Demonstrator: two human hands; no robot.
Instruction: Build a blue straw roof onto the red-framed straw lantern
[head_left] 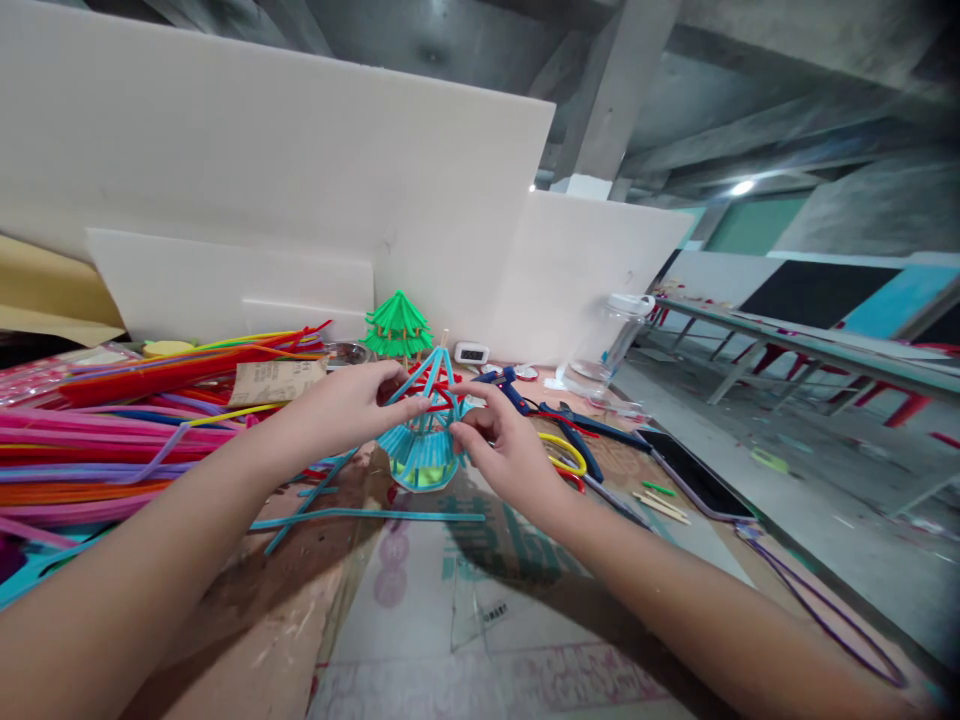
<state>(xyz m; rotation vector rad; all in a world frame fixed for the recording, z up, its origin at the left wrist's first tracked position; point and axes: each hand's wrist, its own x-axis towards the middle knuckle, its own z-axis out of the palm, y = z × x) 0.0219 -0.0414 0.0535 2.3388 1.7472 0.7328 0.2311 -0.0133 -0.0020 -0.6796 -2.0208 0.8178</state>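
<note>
the left hand and the right hand meet over a little blue pipe cleaner tower that stands on the tabletop. the left fingers pinch a blue stem near the top of the tower, likely to keep it from tipping. the right fingers curl in and pinch a red pipe cleaner at the same spot, as if to hold it against the blue frame. the tower sits right between both hands, so each can reach one side.

a long blue pipe cleaner lies loose just in front of the hands. a big heap of bright pipe cleaners lies to the left of the left hand, close enough to grab. behind the hands stands a green pipe cleaner tree. to the right of the right hand lie a blue glue gun, a yellow loop and a dark phone.

a brown card on the heap has print, and the tabletop sheet has faded letters, but both are too blurry to read.
</note>
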